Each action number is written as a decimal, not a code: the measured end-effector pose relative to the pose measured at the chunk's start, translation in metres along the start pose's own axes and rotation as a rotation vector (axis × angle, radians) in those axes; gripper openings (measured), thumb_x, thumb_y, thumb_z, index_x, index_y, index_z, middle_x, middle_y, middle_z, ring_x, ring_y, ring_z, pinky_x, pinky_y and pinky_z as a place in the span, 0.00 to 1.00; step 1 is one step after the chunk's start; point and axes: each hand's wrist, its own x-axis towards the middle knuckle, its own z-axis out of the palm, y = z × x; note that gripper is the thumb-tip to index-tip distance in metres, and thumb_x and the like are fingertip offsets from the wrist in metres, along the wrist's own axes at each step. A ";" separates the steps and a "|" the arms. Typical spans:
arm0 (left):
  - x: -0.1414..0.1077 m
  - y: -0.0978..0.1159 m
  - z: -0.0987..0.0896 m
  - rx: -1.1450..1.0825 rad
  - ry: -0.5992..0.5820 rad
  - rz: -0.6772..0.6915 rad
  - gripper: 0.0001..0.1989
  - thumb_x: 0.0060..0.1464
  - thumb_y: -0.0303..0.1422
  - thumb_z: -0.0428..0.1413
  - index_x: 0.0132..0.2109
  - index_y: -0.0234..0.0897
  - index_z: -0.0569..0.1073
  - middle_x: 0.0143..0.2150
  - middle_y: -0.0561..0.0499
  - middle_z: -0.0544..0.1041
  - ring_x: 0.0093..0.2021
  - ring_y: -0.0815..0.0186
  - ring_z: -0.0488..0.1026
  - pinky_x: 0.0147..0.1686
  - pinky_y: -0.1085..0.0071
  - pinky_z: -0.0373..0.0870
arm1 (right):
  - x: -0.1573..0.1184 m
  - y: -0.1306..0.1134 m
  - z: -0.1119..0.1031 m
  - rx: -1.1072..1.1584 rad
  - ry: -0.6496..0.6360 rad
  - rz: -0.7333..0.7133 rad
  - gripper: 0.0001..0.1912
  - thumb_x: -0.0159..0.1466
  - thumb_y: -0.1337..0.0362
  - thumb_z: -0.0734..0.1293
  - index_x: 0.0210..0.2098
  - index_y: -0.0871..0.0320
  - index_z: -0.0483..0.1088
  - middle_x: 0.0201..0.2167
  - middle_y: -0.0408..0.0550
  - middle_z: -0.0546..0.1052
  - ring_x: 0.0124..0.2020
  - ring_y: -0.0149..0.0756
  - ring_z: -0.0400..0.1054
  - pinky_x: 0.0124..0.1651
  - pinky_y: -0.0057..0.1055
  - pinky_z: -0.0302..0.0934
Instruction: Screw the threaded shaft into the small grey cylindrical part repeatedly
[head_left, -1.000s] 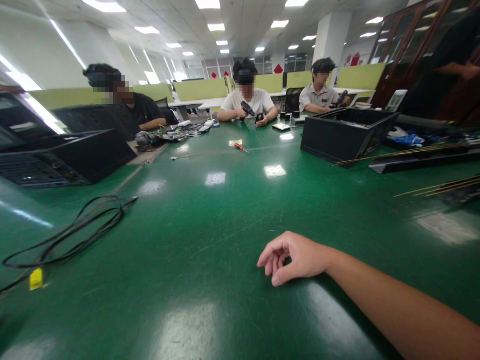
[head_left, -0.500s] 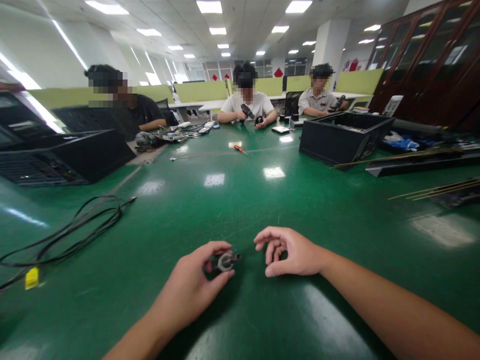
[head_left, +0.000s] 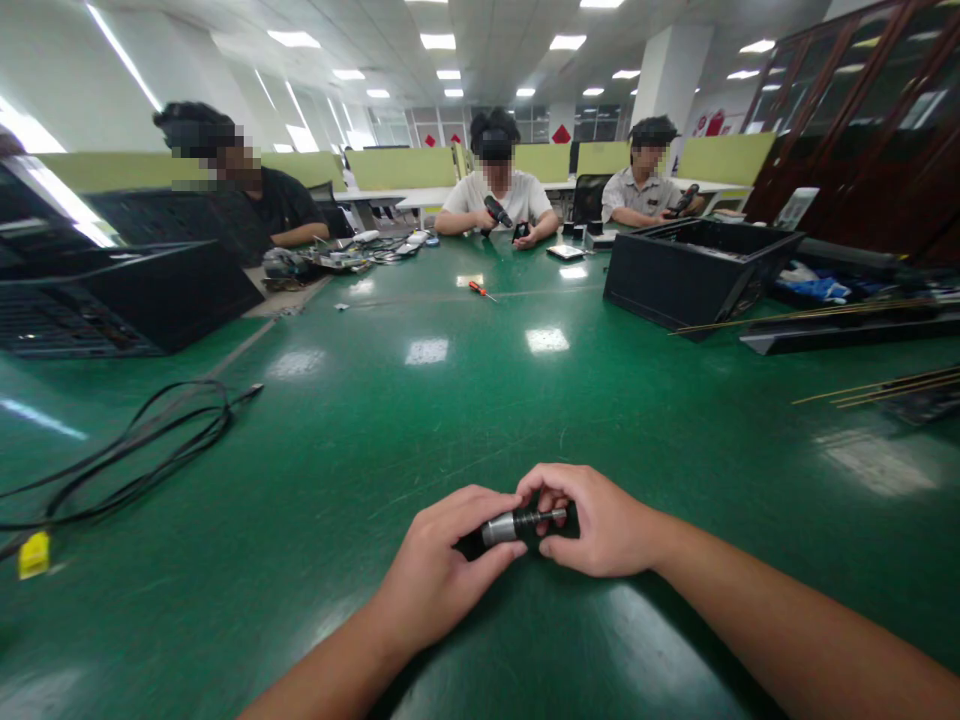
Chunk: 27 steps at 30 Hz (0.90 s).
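My left hand (head_left: 454, 560) grips a small metal cylinder-shaped part (head_left: 501, 528) between thumb and fingers, just above the green table. From its silver body a dark ridged section and a thin shank point to the right. Around that shank end curves my right hand (head_left: 592, 520), with its thumb and index finger apart. Its index fingertip meets the left fingertips. Whether its curled rear fingers touch the shank I cannot tell.
A looped black cable (head_left: 217, 425) with a yellow tag (head_left: 34, 555) lies to the left. An orange screwdriver (head_left: 480, 290) is further back. Black computer cases (head_left: 686, 285) stand left and right. Three people sit across the green table (head_left: 360, 400), one holding a power drill (head_left: 496, 211).
My left hand has moved right and turned the metal part, so its side now shows and its shank reaches between my right fingers. The two hands have come together.
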 end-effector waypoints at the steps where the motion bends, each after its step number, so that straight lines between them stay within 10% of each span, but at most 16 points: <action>1: 0.001 -0.001 0.001 0.004 0.027 -0.031 0.18 0.55 0.30 0.64 0.52 0.44 0.75 0.46 0.51 0.80 0.44 0.64 0.77 0.46 0.70 0.71 | 0.000 -0.001 0.001 -0.007 0.009 -0.005 0.20 0.52 0.74 0.69 0.44 0.56 0.69 0.34 0.42 0.73 0.33 0.33 0.69 0.37 0.28 0.65; 27: 0.000 -0.002 0.002 0.040 0.075 -0.164 0.13 0.50 0.33 0.67 0.43 0.43 0.77 0.36 0.56 0.81 0.36 0.66 0.78 0.37 0.73 0.70 | 0.001 -0.001 0.010 -0.213 0.145 -0.075 0.07 0.59 0.69 0.70 0.38 0.56 0.76 0.31 0.44 0.78 0.31 0.33 0.70 0.35 0.28 0.60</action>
